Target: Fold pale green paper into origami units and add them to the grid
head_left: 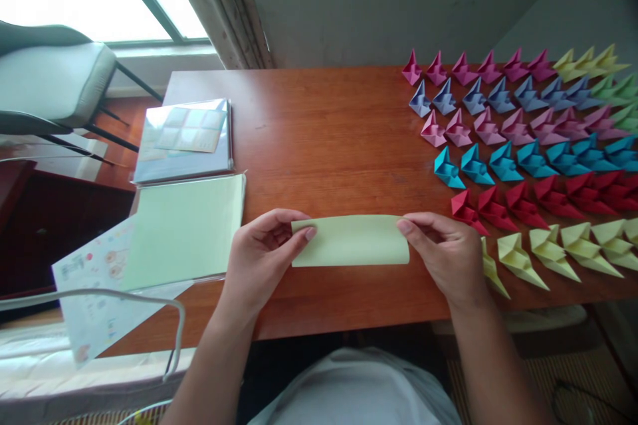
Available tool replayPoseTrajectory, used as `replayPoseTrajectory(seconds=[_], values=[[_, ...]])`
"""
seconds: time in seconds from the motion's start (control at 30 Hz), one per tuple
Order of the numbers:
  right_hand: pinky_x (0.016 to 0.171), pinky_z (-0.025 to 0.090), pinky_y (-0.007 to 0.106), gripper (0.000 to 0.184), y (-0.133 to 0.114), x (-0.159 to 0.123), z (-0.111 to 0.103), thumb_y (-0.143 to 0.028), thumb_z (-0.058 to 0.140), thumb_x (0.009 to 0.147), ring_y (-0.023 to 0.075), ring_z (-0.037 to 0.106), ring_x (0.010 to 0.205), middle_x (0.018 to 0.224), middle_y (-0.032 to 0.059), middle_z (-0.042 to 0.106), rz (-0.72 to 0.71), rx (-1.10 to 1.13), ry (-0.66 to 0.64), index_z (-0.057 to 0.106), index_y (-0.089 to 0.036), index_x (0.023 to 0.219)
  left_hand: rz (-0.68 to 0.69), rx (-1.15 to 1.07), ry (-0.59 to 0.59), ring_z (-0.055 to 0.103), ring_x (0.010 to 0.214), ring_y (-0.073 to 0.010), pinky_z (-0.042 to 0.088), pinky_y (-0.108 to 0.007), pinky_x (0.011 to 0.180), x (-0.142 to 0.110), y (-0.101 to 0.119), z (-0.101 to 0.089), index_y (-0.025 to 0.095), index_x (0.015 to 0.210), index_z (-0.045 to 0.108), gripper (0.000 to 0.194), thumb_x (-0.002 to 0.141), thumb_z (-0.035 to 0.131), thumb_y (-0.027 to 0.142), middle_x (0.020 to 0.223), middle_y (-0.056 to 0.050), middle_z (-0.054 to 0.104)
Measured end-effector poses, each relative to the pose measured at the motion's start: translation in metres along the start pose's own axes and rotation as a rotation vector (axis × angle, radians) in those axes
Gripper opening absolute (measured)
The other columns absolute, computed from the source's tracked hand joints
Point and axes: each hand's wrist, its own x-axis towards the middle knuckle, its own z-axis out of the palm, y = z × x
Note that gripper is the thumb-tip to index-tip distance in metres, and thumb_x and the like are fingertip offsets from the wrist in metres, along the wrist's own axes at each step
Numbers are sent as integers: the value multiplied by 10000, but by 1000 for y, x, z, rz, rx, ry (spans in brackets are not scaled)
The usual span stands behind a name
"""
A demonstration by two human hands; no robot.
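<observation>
A pale green sheet of paper [351, 242], long and narrow in shape, is held level near the front edge of the wooden table. My left hand [266, 249] pinches its left end between thumb and fingers. At the upper right corner, my right hand [441, 249] grips it the same way. Whether the paper is folded in two cannot be made out. To the left lies a stack of pale green paper [192, 229]. Just right of my right hand stand pale yellow folded paper pieces [521, 259] in a row.
More rows of folded paper pieces fill the right side, including red [518, 202], turquoise [533, 159] and pink ones [491, 126]. A plastic-wrapped pack [187, 166] lies at the left. A white cable [124, 293] crosses the lower left. A chair [54, 83] stands beyond the table [319, 133].
</observation>
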Motion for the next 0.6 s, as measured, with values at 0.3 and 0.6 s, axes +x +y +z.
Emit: replayPoseTrajectory(seconds=[0.3, 0.6], values=[[566, 625, 281, 189, 1, 0, 0, -408, 802, 804, 203, 743, 644, 768, 36, 791, 16, -13, -1, 803, -221, 829, -4, 28, 10, 589, 565, -114, 493, -209, 511, 0, 0, -1, 182, 826, 740, 269, 676, 878, 357, 684, -3, 688], [588, 624, 271, 158, 0, 0, -1, -385, 794, 819, 196, 746, 663, 781, 25, 794, -2, 1, -15, 802, -228, 833, 0, -24, 7, 568, 549, -91, 473, -183, 501, -1, -1, 1, 187, 818, 741, 215, 686, 875, 290, 663, 17, 673]])
